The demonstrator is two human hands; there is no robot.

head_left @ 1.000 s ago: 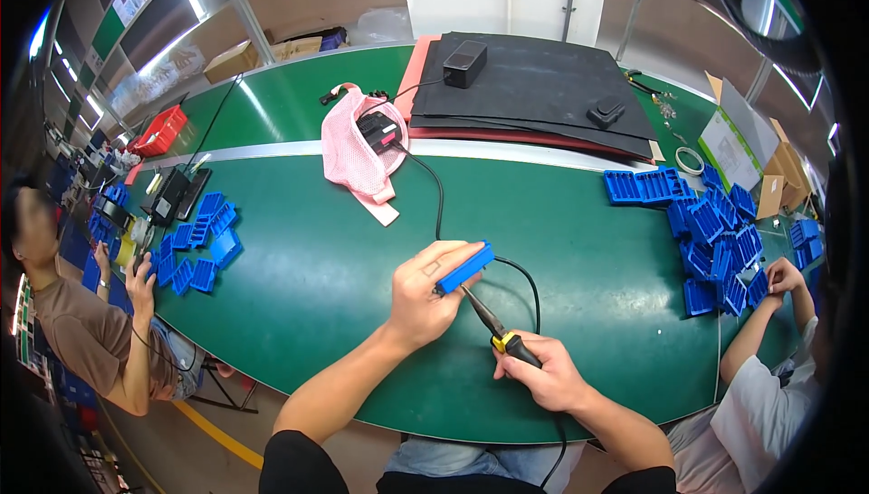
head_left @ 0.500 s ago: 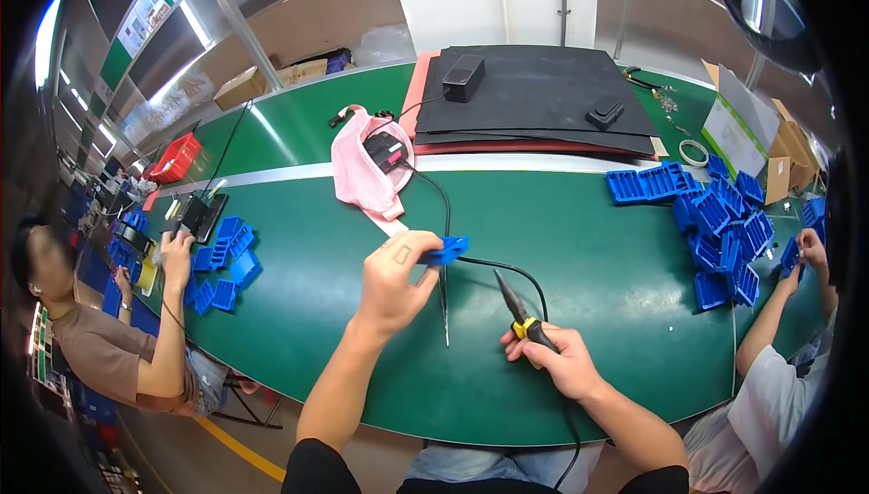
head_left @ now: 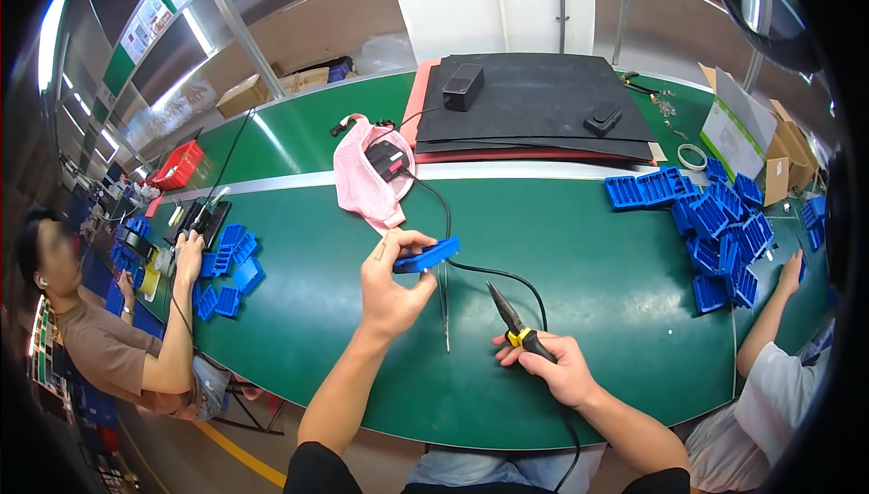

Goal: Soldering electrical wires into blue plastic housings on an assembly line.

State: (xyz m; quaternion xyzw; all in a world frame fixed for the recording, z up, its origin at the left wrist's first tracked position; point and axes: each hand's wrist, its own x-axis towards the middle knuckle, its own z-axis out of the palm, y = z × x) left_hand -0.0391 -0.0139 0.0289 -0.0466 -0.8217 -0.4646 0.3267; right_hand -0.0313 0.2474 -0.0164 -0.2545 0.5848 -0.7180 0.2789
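My left hand (head_left: 387,293) pinched a tilted blue tray (head_left: 424,260) between thumb and fingers above the green bench (head_left: 588,258), while my right hand (head_left: 563,373) gripped the pliers (head_left: 509,313), their tip apart from it. Work done on this piece: could not tell (its compartments were not clear); other blue trays (head_left: 711,222) lay heaped at right, progress likewise unreadable.

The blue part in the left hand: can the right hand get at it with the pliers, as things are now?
Probably yes. The right hand grips the pliers near the blue part, and nothing seems to stand between; the black cable appears to lie lower, on the table.
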